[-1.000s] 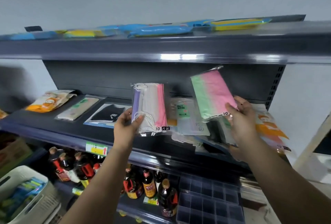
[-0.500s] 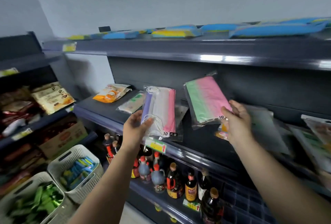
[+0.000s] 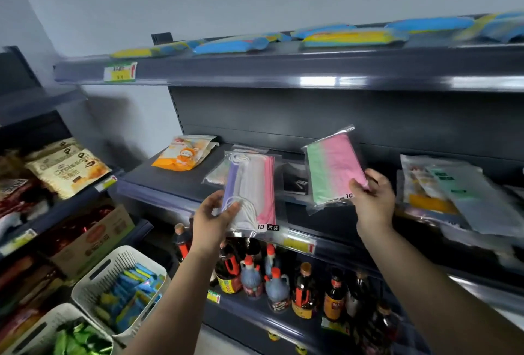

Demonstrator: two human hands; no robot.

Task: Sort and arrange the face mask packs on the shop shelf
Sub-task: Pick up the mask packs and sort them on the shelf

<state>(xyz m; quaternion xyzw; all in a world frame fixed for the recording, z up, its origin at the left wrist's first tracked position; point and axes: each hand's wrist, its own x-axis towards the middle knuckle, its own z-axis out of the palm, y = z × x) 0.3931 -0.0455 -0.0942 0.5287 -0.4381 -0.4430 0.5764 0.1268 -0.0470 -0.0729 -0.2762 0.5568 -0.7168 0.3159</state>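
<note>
My left hand [image 3: 214,220] grips a clear pack of purple, white and pink masks [image 3: 252,193] by its lower left corner, held upright in front of the middle shelf [image 3: 170,184]. My right hand [image 3: 373,201] pinches a green-to-pink mask pack [image 3: 333,169] at its lower right corner, tilted, above the shelf. On the shelf lie an orange mask pack [image 3: 184,153] at the left, a black pack [image 3: 296,181] behind the held ones, and a loose pile of packs [image 3: 453,193] at the right.
The top shelf [image 3: 283,68] carries blue and yellow packs [image 3: 351,37]. Sauce bottles [image 3: 272,281] stand on the lower shelf. White baskets [image 3: 119,283] sit on the floor at lower left, beside a side rack with croissant bags [image 3: 68,170] and a carton [image 3: 93,238].
The view has swung left, bringing the side rack and baskets further in. Both hands keep hold of their packs and have shifted left along the shelf, away from the pile at the right.
</note>
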